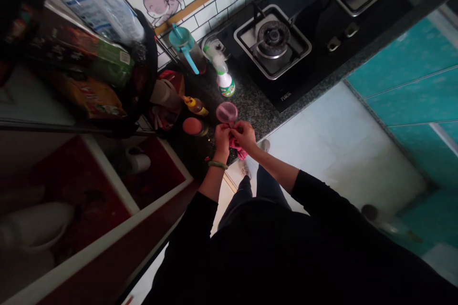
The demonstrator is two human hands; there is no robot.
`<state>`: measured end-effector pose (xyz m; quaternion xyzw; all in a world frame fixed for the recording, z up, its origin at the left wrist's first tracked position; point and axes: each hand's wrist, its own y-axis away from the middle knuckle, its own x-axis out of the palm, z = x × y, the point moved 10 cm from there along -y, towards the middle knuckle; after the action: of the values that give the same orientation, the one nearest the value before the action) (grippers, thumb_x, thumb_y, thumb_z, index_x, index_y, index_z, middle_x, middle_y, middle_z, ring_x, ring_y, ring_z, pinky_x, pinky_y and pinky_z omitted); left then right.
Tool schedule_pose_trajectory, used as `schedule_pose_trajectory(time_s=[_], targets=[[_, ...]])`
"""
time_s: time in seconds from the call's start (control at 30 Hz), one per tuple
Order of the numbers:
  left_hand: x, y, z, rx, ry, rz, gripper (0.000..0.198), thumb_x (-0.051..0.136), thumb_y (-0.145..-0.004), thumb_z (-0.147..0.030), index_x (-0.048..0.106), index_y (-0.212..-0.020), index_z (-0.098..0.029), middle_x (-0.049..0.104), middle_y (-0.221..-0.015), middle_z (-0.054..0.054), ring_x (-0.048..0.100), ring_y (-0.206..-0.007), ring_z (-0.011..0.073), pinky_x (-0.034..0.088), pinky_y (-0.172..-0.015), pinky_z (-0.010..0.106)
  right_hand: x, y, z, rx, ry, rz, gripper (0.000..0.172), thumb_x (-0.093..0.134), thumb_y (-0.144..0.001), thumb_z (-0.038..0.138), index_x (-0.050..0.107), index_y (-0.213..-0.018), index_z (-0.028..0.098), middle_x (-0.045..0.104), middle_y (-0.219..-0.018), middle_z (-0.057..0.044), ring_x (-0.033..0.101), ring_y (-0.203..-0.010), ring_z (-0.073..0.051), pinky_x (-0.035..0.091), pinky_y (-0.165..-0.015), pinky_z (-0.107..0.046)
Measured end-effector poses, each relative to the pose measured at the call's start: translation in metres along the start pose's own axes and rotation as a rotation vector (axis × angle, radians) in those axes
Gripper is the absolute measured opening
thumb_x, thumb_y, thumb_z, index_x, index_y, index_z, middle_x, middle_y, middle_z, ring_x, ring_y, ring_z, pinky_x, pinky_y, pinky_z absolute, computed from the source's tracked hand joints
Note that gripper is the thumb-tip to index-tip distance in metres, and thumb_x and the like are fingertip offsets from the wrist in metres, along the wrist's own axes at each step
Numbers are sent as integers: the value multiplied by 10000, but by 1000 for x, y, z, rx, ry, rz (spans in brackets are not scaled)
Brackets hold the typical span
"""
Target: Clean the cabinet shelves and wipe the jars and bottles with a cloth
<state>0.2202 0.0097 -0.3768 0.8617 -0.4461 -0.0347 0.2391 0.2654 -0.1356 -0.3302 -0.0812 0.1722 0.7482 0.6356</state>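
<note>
Both hands meet close together over the counter's front edge. My left hand [222, 137], with a green bangle on its wrist, has its fingers pinched closed. Beside it my right hand [244, 134] is also pinched, fingertips nearly touching the left ones. What the fingers grip is too small and dark to make out. Under and between the hands lies a crumpled pinkish-red thing [242, 153], perhaps a cloth or a bag. Just beyond the fingertips is a round translucent pink container [226, 111]. A jar with an orange-red lid [192, 126] stands left of my left hand.
Behind are a yellow-topped bottle [196, 105], a white-and-green spray bottle [226, 84] and a teal-lidded jug [186, 45]. A gas hob [286, 90] extends to the right. At left are a rack with food packets [114, 62] and an open red-lined cabinet [157, 176].
</note>
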Motion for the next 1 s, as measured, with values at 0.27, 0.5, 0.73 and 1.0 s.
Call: schedule_pose_trajectory(time_s=[0.27,0.5,0.73,1.0], targets=[[1,2,-6,19,-99,-26,300,784,-722,-224,520,-863,-220,609,-762,-54,613,-706,111,509,-727,251,-9,-13,-22,18,104,21,55,577,-897,221,616,-933,233,722,-1023,-52,661,-1005,-214,522,-986,-350],[-1,9,-2,41,-159,-42,257,796,-789,-302,574,-888,-219,714,-941,16,684,-964,161,519,-925,296,-40,-15,-44,66,260,-109,461,711,-872,343,621,-1285,159,604,-1458,-208,549,-1371,-317,438,-1184,-485],[2,1,14,-80,-210,-25,182,781,-764,-343,666,-785,-205,729,-860,33,671,-913,195,535,-830,304,21,27,-41,-279,481,318,475,708,-865,166,710,-1339,186,344,-1747,-150,242,-1640,-367,180,-1332,-606],[-2,5,16,-188,-59,89,295,599,-876,-505,545,-802,-225,628,-779,23,675,-780,170,614,-836,381,-45,-28,3,-192,108,-39,433,435,-969,194,602,-1368,190,703,-1330,-139,669,-1228,-260,522,-1104,-452]])
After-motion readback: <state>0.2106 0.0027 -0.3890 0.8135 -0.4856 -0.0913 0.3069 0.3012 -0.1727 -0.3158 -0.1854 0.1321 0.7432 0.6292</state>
